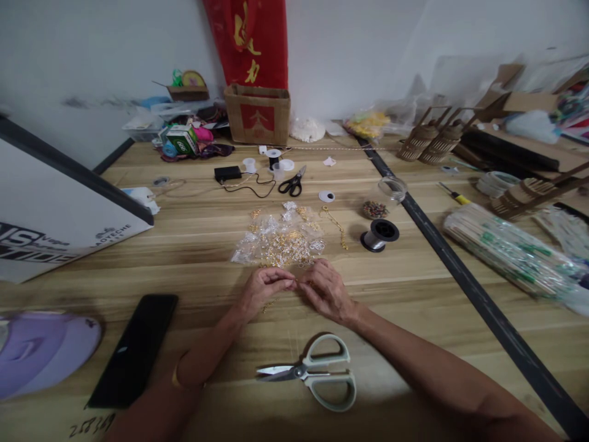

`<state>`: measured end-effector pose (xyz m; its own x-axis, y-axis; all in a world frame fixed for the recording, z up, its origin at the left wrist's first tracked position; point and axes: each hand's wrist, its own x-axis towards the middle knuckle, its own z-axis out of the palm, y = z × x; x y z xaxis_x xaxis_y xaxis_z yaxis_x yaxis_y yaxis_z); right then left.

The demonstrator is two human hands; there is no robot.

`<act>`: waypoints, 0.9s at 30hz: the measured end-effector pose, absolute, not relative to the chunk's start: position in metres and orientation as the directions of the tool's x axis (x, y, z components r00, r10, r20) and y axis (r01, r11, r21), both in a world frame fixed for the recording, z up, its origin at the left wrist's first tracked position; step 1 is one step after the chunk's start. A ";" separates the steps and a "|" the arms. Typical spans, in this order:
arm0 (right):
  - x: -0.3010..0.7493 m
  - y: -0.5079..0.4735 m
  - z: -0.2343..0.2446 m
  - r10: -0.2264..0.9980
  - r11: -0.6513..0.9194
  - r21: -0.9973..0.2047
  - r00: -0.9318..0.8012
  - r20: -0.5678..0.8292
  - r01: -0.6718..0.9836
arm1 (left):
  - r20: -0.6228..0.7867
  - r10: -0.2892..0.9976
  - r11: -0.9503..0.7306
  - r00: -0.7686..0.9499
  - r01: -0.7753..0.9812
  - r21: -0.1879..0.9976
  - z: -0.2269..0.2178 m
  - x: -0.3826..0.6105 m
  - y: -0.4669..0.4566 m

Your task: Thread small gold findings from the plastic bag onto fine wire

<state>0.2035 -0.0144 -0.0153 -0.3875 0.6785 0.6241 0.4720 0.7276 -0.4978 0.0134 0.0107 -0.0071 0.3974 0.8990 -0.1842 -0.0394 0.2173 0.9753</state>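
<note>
Just beyond your fingers, on the far-edge side of the counter (197,264), a heap of clear packets (283,239) with gold and silver bits crowds your work. Toward the near edge, between your forearms, lie pale-handled scissors (317,373), blades slightly parted and pointing to the left edge. A dark phone (138,350) lies close beside your left forearm, toward the near left corner, with a purple plastic thing (50,353) past it. On the right-edge side of the heap you have a loose gold chain (339,228), a spool of wire (378,235) and a jar of beads (376,210); black scissors (291,186) lie farther back. A wrapped bundle (510,252) sits across the dark strip (455,270), nearer the right edge.

Your left hand (263,290) and right hand (329,294) meet just on the near side of the heap, each grip pinching a small gold piece (296,280). It looks thin and shiny, mostly covered by your fingertips. A short golden strand (270,304) shows below your left hand; you cannot tell whether it joins the piece.
</note>
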 end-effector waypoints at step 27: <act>0.203 -0.014 -0.014 0.689 0.722 -0.521 -0.399 0.606 0.456 | -0.209 0.883 0.253 0.420 -0.053 0.966 -0.006 0.014 0.009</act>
